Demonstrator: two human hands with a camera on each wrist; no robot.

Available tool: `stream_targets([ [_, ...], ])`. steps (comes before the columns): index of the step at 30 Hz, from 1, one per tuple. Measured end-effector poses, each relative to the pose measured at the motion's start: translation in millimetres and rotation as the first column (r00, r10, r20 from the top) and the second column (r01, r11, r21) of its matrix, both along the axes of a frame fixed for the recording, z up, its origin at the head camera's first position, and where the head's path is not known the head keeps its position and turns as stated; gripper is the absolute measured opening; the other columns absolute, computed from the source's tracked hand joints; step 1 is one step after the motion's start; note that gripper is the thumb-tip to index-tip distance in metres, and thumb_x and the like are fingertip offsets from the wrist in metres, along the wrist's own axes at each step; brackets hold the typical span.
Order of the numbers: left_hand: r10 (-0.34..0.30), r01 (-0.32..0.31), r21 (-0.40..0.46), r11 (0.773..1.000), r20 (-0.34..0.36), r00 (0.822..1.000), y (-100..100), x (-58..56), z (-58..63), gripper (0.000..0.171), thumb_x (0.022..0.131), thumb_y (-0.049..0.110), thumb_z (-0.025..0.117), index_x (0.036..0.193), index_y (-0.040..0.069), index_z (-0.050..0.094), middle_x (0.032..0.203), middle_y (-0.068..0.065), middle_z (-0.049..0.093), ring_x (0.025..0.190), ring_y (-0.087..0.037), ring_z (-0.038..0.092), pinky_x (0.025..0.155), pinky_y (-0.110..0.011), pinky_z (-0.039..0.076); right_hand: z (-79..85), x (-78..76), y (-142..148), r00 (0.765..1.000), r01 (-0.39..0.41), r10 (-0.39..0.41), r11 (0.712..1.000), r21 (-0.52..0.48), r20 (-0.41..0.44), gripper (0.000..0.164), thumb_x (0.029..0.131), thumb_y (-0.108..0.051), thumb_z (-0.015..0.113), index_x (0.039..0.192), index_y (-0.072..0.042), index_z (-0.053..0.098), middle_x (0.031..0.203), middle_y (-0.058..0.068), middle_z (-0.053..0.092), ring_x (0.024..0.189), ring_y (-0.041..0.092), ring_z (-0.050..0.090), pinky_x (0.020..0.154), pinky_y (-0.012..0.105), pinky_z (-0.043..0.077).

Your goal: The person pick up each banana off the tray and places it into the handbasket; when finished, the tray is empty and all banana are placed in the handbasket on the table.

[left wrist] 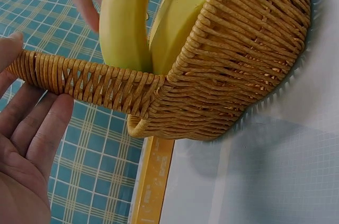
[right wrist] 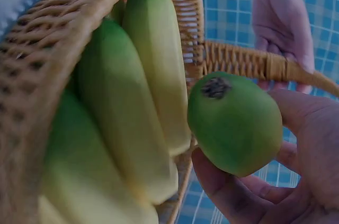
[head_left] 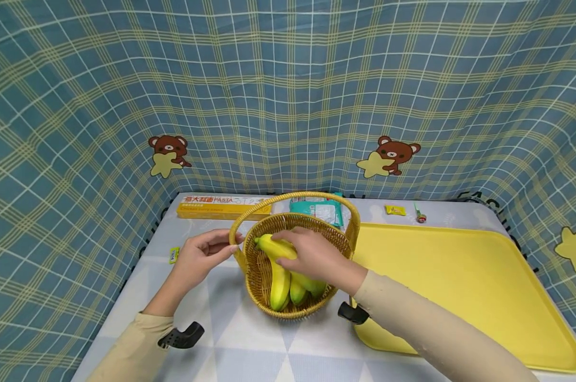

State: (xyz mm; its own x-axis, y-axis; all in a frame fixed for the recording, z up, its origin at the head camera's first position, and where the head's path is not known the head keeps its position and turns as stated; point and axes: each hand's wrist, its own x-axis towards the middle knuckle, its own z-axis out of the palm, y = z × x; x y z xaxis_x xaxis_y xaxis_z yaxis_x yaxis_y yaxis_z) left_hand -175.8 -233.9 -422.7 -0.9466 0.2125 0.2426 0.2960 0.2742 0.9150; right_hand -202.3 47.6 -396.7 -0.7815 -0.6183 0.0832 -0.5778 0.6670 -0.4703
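Note:
A round wicker basket with a tall arched handle stands on the table, several bananas inside it. At the left side of the handle, my left hand grips the woven band between thumb and fingers. Reaching in from the right, my right hand holds one banana by thumb and fingers. Its green, dark-tipped end faces the right wrist camera. In the left wrist view this held banana overlaps the basket rim, beside another banana.
A yellow tray fills the right side of the table. Behind the basket lie a pasta box and a teal packet. Small wrapped items sit at the back right; a small yellow packet lies left. A plaid curtain surrounds the table.

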Motion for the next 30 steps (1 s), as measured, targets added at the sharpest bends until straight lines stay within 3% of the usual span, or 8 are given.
stream_targets([
  [7, -0.011, 0.011, -0.006, 1.000, -0.015, 1.000, 0, -0.3, -1.7, 0.027, 0.097, 0.011, 0.072, 0.123, 0.005, 0.072, 0.117, -0.013, 0.073, 0.105, -0.018, 0.072, 0.088, -0.028, 0.061, -7.6, 0.8, -33, 0.999, -0.036, 0.037, 0.996, 0.088, -0.011, 0.046, 0.096, -0.040, 0.072, 0.135, -0.016, 0.066, 0.127, 0.009, 0.063, 0.104, 0.022, 0.066, 0.084, 0.034, 0.059],
  [12, -0.006, 0.006, -0.002, 1.000, -0.009, 1.000, 1, -0.8, -2.5, 0.026, 0.096, 0.013, 0.073, 0.122, 0.008, 0.073, 0.116, -0.009, 0.074, 0.104, -0.016, 0.072, 0.088, -0.030, 0.061, -14.2, 2.1, -42, 0.999, -0.040, 0.037, 0.993, 0.113, 0.027, 0.051, 0.097, -0.047, 0.069, 0.138, -0.016, 0.065, 0.134, 0.009, 0.060, 0.113, 0.022, 0.064, 0.092, 0.034, 0.057],
  [17, -0.012, 0.012, -0.005, 1.000, -0.023, 1.000, 2, -0.9, -2.2, 0.025, 0.097, 0.011, 0.072, 0.122, 0.008, 0.072, 0.116, -0.010, 0.074, 0.103, -0.017, 0.072, 0.087, -0.029, 0.061, -22.2, 2.6, -41, 0.992, -0.109, 0.102, 0.988, 0.106, 0.071, 0.059, 0.096, -0.052, 0.066, 0.142, -0.015, 0.061, 0.139, 0.011, 0.057, 0.123, 0.022, 0.057, 0.100, 0.033, 0.052],
  [22, -0.015, 0.015, -0.005, 1.000, -0.028, 0.999, 2, -1.0, -1.5, 0.025, 0.096, 0.011, 0.072, 0.122, 0.007, 0.072, 0.116, -0.011, 0.074, 0.103, -0.016, 0.072, 0.087, -0.029, 0.061, -22.1, 0.9, -31, 0.976, -0.179, 0.171, 0.982, 0.052, 0.133, 0.061, 0.097, -0.051, 0.067, 0.146, -0.017, 0.057, 0.142, 0.006, 0.055, 0.127, 0.019, 0.053, 0.105, 0.033, 0.048],
  [27, -0.009, 0.009, -0.002, 1.000, -0.015, 1.000, 1, -0.7, -0.8, 0.026, 0.096, 0.012, 0.073, 0.122, 0.007, 0.072, 0.116, -0.011, 0.074, 0.104, -0.018, 0.072, 0.087, -0.029, 0.061, -20.3, -6.2, -20, 0.940, -0.264, 0.253, 0.964, 0.017, 0.229, 0.062, 0.097, -0.044, 0.068, 0.151, -0.019, 0.052, 0.154, 0.006, 0.047, 0.143, 0.022, 0.041, 0.116, 0.037, 0.040],
  [30, -0.012, 0.012, -0.006, 1.000, -0.021, 1.000, 0, -1.0, -0.9, 0.026, 0.097, 0.011, 0.072, 0.123, 0.005, 0.072, 0.117, -0.013, 0.073, 0.104, -0.018, 0.072, 0.087, -0.028, 0.061, -20.8, -7.6, -20, 0.936, -0.271, 0.255, 0.962, 0.035, 0.243, 0.062, 0.097, -0.043, 0.069, 0.152, -0.019, 0.050, 0.157, 0.007, 0.044, 0.147, 0.024, 0.036, 0.118, 0.039, 0.038],
])
